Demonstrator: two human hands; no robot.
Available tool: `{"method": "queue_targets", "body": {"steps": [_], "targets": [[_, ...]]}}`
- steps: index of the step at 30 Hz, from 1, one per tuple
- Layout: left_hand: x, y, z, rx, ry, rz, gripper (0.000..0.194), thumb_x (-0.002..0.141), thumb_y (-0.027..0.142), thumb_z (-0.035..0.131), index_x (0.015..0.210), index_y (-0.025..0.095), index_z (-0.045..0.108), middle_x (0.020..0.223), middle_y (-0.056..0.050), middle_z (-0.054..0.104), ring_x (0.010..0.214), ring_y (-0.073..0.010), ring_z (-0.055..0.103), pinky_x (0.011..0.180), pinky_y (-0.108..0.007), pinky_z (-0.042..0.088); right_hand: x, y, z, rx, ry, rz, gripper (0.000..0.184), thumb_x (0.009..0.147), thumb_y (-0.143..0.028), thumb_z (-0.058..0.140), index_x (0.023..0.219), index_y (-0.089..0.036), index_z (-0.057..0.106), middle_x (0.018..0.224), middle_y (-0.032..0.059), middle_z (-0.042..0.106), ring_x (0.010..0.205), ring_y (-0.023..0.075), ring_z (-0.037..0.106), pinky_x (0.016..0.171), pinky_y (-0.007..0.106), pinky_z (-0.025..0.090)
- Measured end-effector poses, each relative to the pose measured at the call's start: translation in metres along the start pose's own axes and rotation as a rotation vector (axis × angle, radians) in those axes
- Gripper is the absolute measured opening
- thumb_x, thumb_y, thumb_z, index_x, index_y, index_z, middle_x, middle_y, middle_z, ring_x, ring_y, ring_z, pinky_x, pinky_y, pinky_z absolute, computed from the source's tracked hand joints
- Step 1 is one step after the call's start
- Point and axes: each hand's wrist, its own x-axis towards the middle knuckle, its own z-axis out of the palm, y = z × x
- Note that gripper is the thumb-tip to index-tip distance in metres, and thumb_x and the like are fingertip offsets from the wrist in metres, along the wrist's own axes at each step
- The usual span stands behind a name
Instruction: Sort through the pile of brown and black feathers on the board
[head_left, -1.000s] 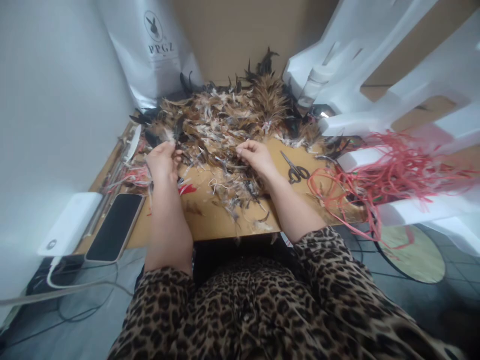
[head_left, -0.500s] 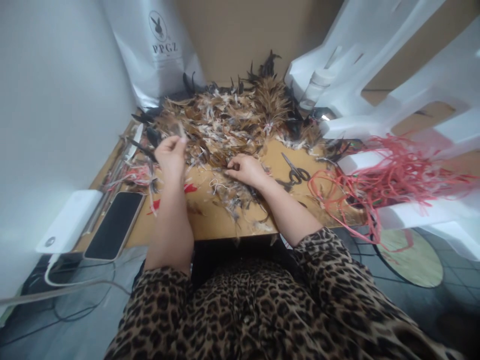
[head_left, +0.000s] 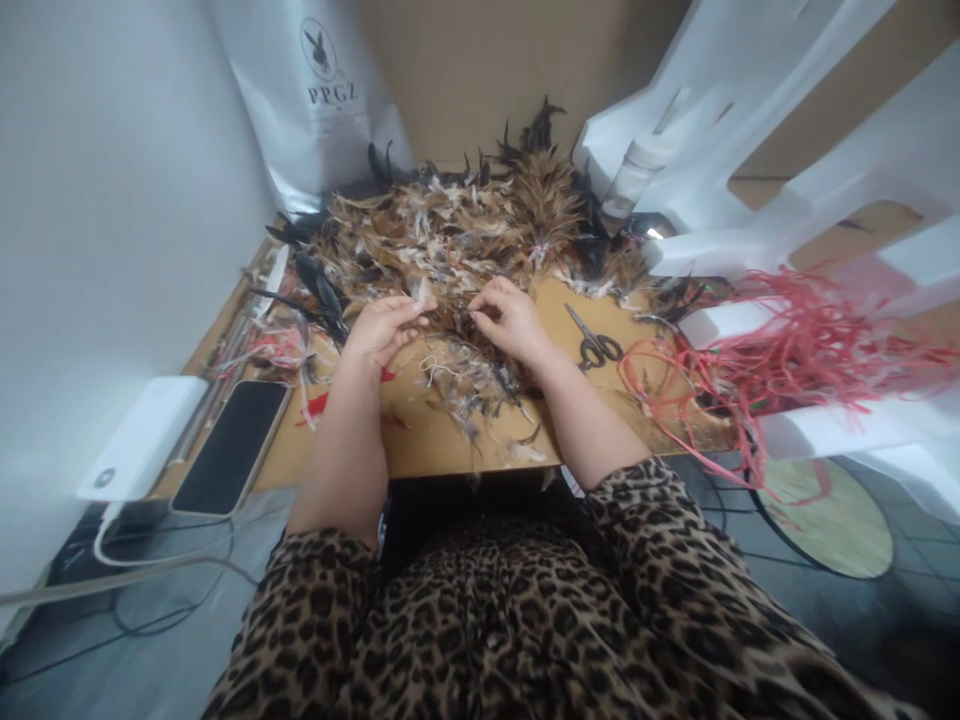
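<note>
Feathers (head_left: 442,230) are heaped just beyond both hands. A pale feather (head_left: 421,290) appears to be pinched at the fingertips of the left hand (head_left: 388,326); the right hand (head_left: 507,316) is curled, thumb and forefinger near each other, but whether anything is gripped cannot be told. String (head_left: 436,370) is seen on the near side, between the hands; scissors (head_left: 596,345) are laid to the right of the right hand. The feather is judged very light, soft-vaned and easily ruffled; it is best grasped lightly by the stiffer quill end.

Feathers (head_left: 450,235) — brown, white, black, leopard-print sleeves (head_left: 322,585)
</note>
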Motion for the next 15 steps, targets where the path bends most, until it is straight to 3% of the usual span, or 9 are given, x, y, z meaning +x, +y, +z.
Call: {"method": "queue_targets", "body": {"steps": [5, 9, 11, 15], "targets": [[-0.001, -0.001, 0.003, 0.004, -0.010, 0.013, 0.019, 0.060, 0.020, 0.075, 0.072, 0.010, 0.065, 0.099, -0.012, 0.069, 0.059, -0.0061, 0.061, 0.046, -0.013, 0.043, -0.003, -0.005, 0.011, -0.127, -0.191, 0.008, 0.020, 0.075, -0.031, 0.058, 0.087, -0.018, 0.065, 0.092, 0.0063, 0.056, 0.087, 0.0183, 0.053, 0.077, 0.029, 0.041], [-0.003, 0.000, 0.006, 0.015, -0.012, -0.004, 0.019, 0.060, 0.020, 0.075, 0.073, 0.010, 0.065, 0.099, -0.013, 0.069, 0.059, -0.0060, 0.061, 0.046, -0.013, 0.043, -0.006, -0.006, 0.022, -0.263, -0.335, 0.059, 0.018, 0.077, -0.025, 0.054, 0.087, -0.018, 0.066, 0.090, 0.0079, 0.057, 0.086, 0.0200, 0.053, 0.073, 0.030, 0.040], [-0.003, 0.000, 0.007, 0.015, -0.010, -0.005, 0.019, 0.060, 0.020, 0.075, 0.074, 0.010, 0.065, 0.100, -0.013, 0.069, 0.059, -0.0059, 0.061, 0.046, -0.013, 0.043, -0.005, -0.004, 0.022, -0.237, -0.310, 0.073, 0.018, 0.079, -0.021, 0.050, 0.085, -0.018, 0.067, 0.088, 0.0072, 0.058, 0.085, 0.0190, 0.054, 0.073, 0.029, 0.040], [-0.002, -0.001, 0.006, 0.008, 0.001, -0.016, 0.018, 0.061, 0.018, 0.074, 0.074, 0.010, 0.065, 0.100, -0.013, 0.069, 0.060, -0.0065, 0.062, 0.046, -0.013, 0.044, -0.002, 0.002, 0.012, -0.075, -0.119, 0.080, 0.017, 0.079, -0.021, 0.050, 0.085, -0.018, 0.066, 0.089, 0.0059, 0.056, 0.087, 0.0175, 0.053, 0.078, 0.029, 0.041]]}}
